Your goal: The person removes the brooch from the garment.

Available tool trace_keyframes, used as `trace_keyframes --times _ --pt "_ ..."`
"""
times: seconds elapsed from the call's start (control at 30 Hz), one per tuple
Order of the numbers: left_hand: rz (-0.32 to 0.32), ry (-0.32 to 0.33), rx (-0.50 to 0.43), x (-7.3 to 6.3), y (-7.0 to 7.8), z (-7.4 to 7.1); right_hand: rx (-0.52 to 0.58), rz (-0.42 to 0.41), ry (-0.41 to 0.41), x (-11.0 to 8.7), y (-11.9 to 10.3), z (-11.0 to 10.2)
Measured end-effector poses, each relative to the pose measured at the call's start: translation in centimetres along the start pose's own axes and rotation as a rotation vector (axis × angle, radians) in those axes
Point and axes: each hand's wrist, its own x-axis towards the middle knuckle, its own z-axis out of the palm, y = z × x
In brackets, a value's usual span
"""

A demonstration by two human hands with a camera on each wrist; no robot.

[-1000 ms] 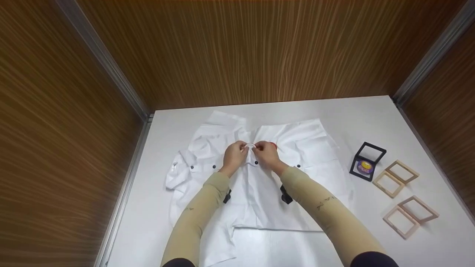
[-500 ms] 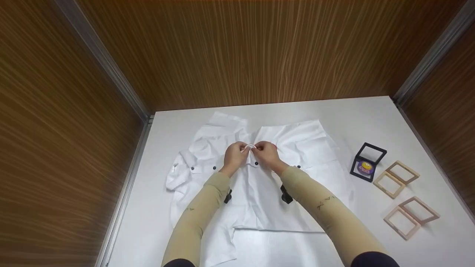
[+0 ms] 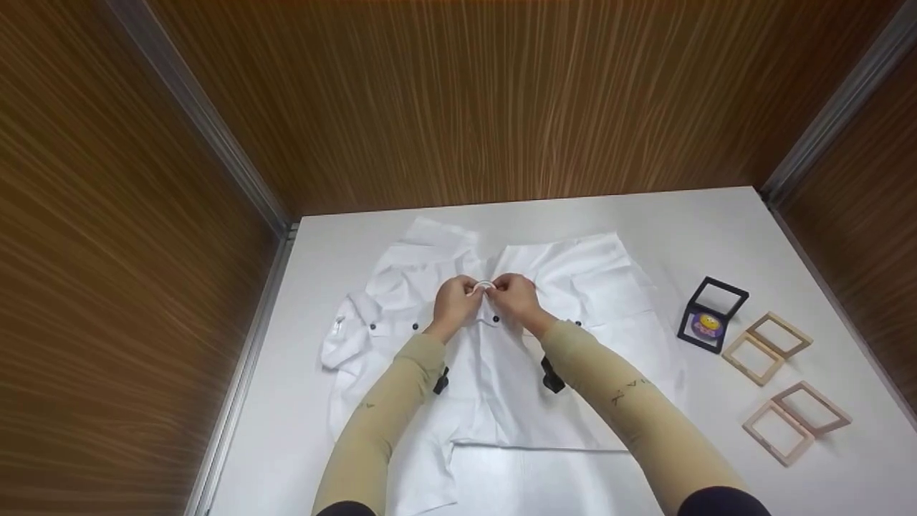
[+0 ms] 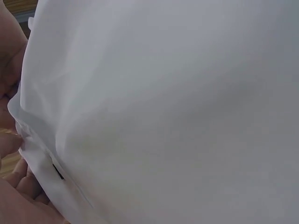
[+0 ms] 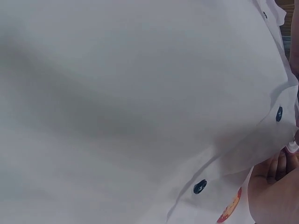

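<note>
A white shirt (image 3: pixel 530 401) with dark buttons (image 3: pixel 496 319) lies spread out and wrinkled. At its middle, my left hand (image 3: pixel 453 304) pinches the buttoned front edge between thumb and fingers. Close beside it, my right hand (image 3: pixel 517 297) pinches the same strip, and a small curve of white cloth (image 3: pixel 484 284) arches up between the fingertips. In the left wrist view a dark slit (image 4: pixel 58 171) shows in the cloth near the hand. A red and yellow round patch (image 5: pixel 230 206) shows on the shirt near the right hand in the right wrist view.
At the right of the white table (image 3: pixel 688 222) stand a black hinged frame (image 3: pixel 702 340) holding a purple and yellow badge, a gold frame (image 3: pixel 752 373) and a pinkish frame (image 3: pixel 784 459), all opened. Wood-grain panels (image 3: pixel 458 107) enclose the back and sides.
Both hands keep their hold in nearly the same spot. The red patch seen beside the right hand a second ago is now hidden behind it in the head view.
</note>
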Motion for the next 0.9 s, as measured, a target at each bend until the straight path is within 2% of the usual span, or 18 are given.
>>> trace_keyframes --times 0.17,0.33,0.57,0.9 --pt "-0.012 -0.009 -0.013 0.01 -0.14 0.1 -0.001 -0.006 -0.023 0.11 0.13 -0.01" --pt "0.004 -0.008 -0.046 0.02 -0.26 0.05 0.006 -0.015 -0.041 0.33 0.26 -0.05" --pt "0.001 -0.015 -0.109 -0.02 -0.54 -0.07 0.032 -0.001 -0.04 0.39 0.11 -0.09" --pt "0.011 0.0 -0.134 -0.05 -0.94 -0.02 0.089 0.028 -0.031 0.31 0.07 -0.04"
